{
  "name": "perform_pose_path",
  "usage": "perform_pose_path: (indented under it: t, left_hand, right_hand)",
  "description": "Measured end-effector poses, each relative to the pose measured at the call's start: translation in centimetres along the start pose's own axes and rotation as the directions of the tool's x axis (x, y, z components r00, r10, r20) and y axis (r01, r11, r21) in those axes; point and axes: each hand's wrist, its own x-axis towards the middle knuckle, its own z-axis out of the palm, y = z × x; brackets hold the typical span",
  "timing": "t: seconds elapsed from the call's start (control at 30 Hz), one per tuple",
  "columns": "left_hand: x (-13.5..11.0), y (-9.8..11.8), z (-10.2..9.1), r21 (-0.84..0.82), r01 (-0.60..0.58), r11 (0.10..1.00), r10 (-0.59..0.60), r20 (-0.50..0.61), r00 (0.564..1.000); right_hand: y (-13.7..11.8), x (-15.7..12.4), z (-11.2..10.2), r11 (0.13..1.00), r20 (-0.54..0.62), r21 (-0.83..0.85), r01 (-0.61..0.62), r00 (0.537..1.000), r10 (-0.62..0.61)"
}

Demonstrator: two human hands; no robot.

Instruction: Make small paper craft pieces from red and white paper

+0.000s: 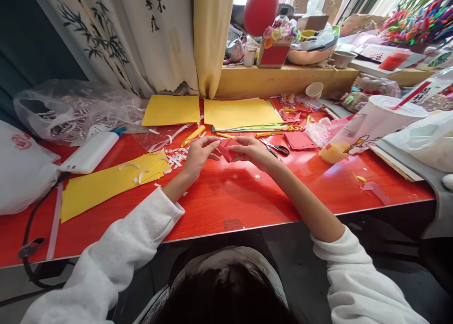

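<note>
A small folded piece of red paper [226, 150] is held up between both hands, just above the red table [244, 196]. My left hand [201, 155] pinches its left side between thumb and forefinger. On the right side, my right hand [253, 152] grips the paper with thumb and fingers closed on it. Part of the paper is hidden behind the fingers. Black-handled scissors [279, 149] lie right behind my right hand. White paper scraps [176, 157] are scattered beside my left hand.
Yellow sheets lie at the left [109, 185] and back [237, 112]. A stack of red paper squares [300, 141] sits right of the scissors. A tilted plastic drink cup [368, 128] stands at the right. A white power bank-like box [90, 152] and plastic bags [21, 173] crowd the left.
</note>
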Motion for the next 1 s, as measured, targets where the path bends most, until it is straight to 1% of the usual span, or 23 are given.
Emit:
perform_pose_path:
  t: [0.1,0.2,0.3,0.43,0.5,0.67,0.77,0.87,0.93,1.0]
  left_hand:
    - [0.04,-0.1,0.08,0.024,-0.03,0.999,0.03,-0.003,1.0]
    - [0.01,-0.18,0.22,0.023,-0.034,0.999,0.035,-0.004,0.999]
    - [0.05,-0.28,0.28,0.006,-0.019,1.0,0.019,0.006,1.0]
    - [0.22,-0.37,0.15,-0.041,0.03,0.999,-0.029,0.021,0.999]
    - [0.26,-0.31,0.06,-0.046,0.036,0.998,-0.034,0.042,0.999]
    - [0.09,0.01,0.0,-0.002,0.027,1.0,-0.026,0.088,0.996]
    - [0.05,0.11,0.02,0.011,0.024,1.0,-0.025,0.079,0.997]
    - [0.18,0.1,-0.03,0.025,0.038,0.999,-0.039,0.069,0.997]
    - [0.29,0.1,-0.12,0.036,0.061,0.997,-0.064,0.09,0.994]
    - [0.36,0.16,-0.23,0.04,0.081,0.996,-0.086,0.135,0.987]
  right_hand:
    - [-0.06,-0.06,0.0,1.0,-0.03,-0.005,0.001,1.0,-0.001]
    - [-0.08,-0.11,0.27,0.998,-0.014,-0.041,0.045,0.999,-0.045]
    - [-0.03,-0.14,0.52,0.992,0.015,-0.105,0.068,0.998,-0.067]
    - [0.05,-0.08,0.36,0.982,-0.026,-0.175,0.07,0.997,-0.075]
    - [0.02,-0.08,0.23,0.98,-0.035,-0.19,0.064,0.997,-0.072]
    - [-0.32,-0.38,0.39,0.979,0.039,-0.19,0.077,0.997,-0.071]
    - [-0.42,-0.49,0.54,0.974,0.034,-0.209,0.085,0.996,-0.079]
    - [-0.32,-0.43,0.48,0.984,0.043,-0.167,0.059,0.998,-0.053]
    - [-0.22,-0.35,0.38,0.991,0.044,-0.128,0.033,0.999,-0.028]
    - [-0.14,-0.26,0.3,0.993,0.009,-0.12,0.013,1.0,-0.012]
